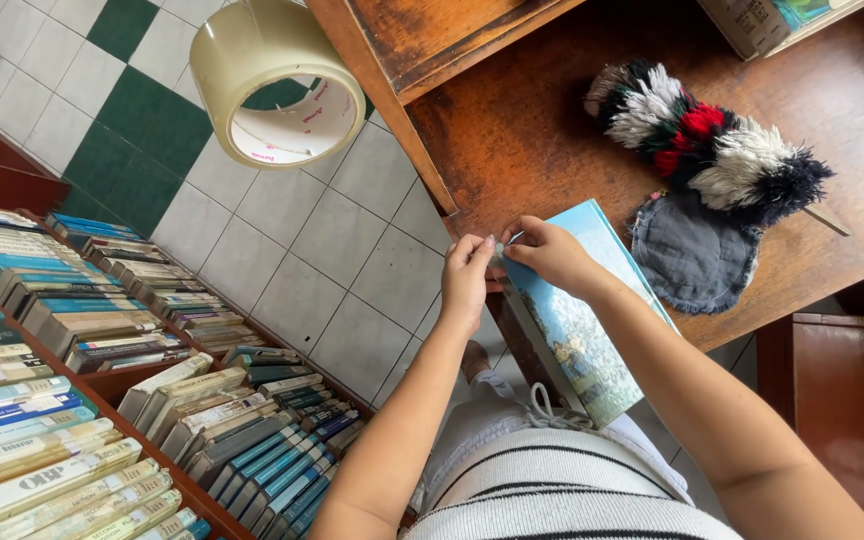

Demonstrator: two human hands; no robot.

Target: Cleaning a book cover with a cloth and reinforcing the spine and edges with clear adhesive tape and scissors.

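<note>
Left hand (467,268): fingertips pinched at the top corner of a blue-covered book (577,325). Right hand (549,252): pinching the same corner. Book: propped against the wooden counter (542,120) edge, above the lap. Counter also bears a tufted yarn duster (707,140) and grey cloth pad (694,252). Tape roll (277,85): hanging overhead.

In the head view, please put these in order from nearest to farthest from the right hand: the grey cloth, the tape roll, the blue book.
From the right hand:
1. Blue book, directly under the hand, at the table's edge.
2. Grey cloth, on the table, on the side away from the left hand.
3. Tape roll, top of the view, above the tiled floor.
</note>
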